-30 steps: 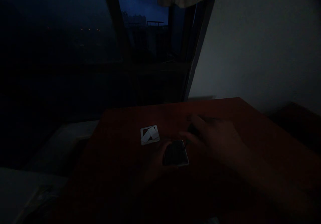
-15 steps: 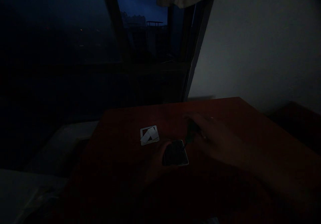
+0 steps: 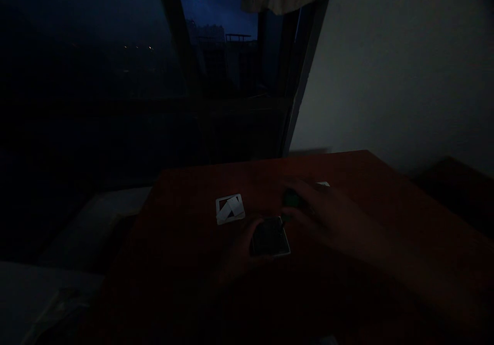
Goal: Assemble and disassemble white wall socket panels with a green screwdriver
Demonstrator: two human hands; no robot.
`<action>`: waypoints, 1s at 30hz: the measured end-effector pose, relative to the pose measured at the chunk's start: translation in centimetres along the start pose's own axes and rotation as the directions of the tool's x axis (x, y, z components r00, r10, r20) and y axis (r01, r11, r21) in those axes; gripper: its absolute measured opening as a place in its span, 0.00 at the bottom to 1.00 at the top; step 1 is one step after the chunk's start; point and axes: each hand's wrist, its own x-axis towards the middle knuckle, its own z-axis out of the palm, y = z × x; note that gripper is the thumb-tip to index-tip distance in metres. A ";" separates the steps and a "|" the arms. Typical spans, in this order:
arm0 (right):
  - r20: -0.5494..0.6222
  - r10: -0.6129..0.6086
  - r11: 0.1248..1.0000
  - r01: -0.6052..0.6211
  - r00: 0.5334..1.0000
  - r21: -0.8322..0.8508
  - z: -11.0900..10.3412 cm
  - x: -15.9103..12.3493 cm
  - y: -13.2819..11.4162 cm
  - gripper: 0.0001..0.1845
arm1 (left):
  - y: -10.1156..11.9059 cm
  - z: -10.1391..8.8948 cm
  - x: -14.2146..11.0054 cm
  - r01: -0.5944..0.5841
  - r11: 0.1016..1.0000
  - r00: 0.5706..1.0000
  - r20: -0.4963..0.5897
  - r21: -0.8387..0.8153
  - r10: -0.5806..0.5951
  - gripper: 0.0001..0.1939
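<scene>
Tool (image 3: 291,199), likely a screwdriver though gloom blurs it, is grasped in the right hand (image 3: 328,213), its long axis slanting down-left, tip toward the far right corner of a dark square case (image 3: 270,239). That case lies left of this grip, well inside the far edge of the table (image 3: 189,195), clasped by the nearer left hand (image 3: 239,257).

Dim, but we see our left hand (image 3: 244,249) gripping a dark square case (image 3: 271,238) from 9 o'clock. Our right hand (image 3: 324,212) holds a green tool (image 3: 291,199), tip at the case's 1 o'clock corner, contact unclear. At 10 o'clock, white strips (image 3: 234,207) overlap a white frame (image 3: 233,219) on the reddish table (image 3: 185,190).
</scene>
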 end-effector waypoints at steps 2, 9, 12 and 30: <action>-0.008 0.067 0.984 -0.067 0.998 -0.167 0.1 0.3 -0.3 0.22 | -0.1 0.1 0.1 0.010 1.000 1.000 -0.004 0.008 -0.010 0.38; 0.001 -0.013 0.998 0.013 1.000 0.069 -0.1 0.1 -0.4 0.29 | 0.1 0.0 0.2 -0.017 1.000 1.000 -0.017 0.020 0.017 0.37; 0.013 0.019 1.000 -0.019 1.000 0.006 0.1 0.1 -0.2 0.25 | 0.2 -0.1 0.0 -0.024 0.999 1.000 -0.011 0.044 0.024 0.36; -0.133 0.183 0.961 -0.206 0.974 -0.183 1.0 0.3 -0.6 0.20 | 0.2 -0.1 0.0 -0.018 1.000 1.000 -0.001 0.019 0.018 0.37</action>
